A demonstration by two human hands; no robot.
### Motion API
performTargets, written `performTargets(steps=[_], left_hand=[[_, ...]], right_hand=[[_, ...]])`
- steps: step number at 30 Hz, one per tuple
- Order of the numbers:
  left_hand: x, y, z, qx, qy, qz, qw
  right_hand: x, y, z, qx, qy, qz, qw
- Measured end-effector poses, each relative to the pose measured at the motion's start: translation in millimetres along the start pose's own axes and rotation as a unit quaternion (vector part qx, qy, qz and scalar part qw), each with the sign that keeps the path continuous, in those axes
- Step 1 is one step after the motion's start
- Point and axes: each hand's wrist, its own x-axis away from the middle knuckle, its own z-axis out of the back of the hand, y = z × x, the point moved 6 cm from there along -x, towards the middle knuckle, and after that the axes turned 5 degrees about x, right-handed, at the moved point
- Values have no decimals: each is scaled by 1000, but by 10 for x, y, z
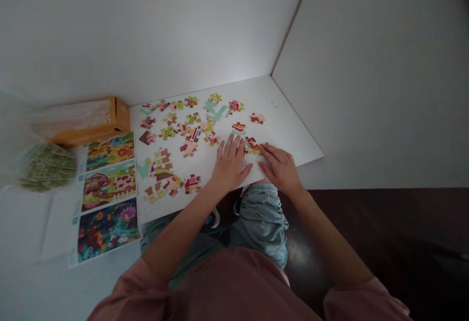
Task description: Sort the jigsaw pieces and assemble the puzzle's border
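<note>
On the white board [289,116], my left hand [230,162] lies nearly flat, fingers stretched and thumb apart. Its fingertips are beside a small group of jigsaw puzzle pieces [251,145] in red, yellow and white. My right hand [282,167] reaches that group from the other side, its bent fingers and thumb at the edge of a puzzle piece that they partly cover. Just above the left fingertips is a piece with a red and orange stripe [239,127]. A pink and dark red piece [257,118] lies farther back.
Many loose pieces [192,118] spread over the board's left half. Joined brown and green pieces [163,169] lie near its front left, beside a red barn piece [192,183]. Further left are a picture sheet [110,186], an orange box [88,120] and a clear bag of green pieces [47,167].
</note>
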Motion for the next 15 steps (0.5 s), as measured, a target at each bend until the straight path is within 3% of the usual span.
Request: performTargets(steps=[5, 9, 15], left_hand=[[535, -222, 271, -2, -10, 65, 998], [888, -511, 456, -10, 44, 144, 989], [1077, -689, 537, -19, 76, 173, 982]], right_hand=[[-144, 25, -82, -7, 22, 17, 1000], [-428, -1, -116, 2, 39, 28, 999], [-821, -281, -153, 15, 48, 109, 993]])
